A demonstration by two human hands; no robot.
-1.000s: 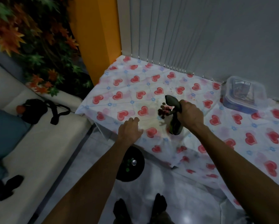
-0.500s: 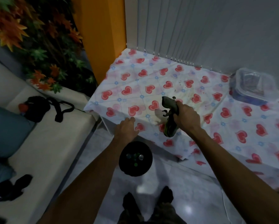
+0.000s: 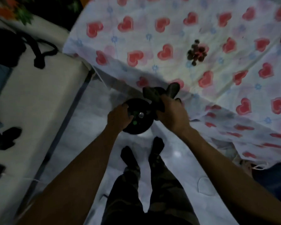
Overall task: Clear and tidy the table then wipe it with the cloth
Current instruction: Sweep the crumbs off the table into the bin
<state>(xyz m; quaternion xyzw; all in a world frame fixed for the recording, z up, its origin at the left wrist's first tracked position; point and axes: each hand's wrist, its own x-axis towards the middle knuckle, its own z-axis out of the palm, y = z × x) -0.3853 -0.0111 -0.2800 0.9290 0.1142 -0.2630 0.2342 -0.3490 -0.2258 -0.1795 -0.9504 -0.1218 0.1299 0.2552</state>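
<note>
Crumbs in dark pile on tablecloth, far right: clearing unfinished, I judge; wiping barely begun. Right hand fingers clenched round dark cloth over black bin on floor; left hand fingers curled on bin rim.

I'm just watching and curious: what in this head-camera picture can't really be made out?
- Dark bin: contents are small green and shiny specks, too dim to name; left hand covers its left rim.
- Dark cloth: right hand hides its lower part.
- Dark crumbs on the tablecloth: blurred, kind unclear.
- Black bag: cut by the left edge.
</note>
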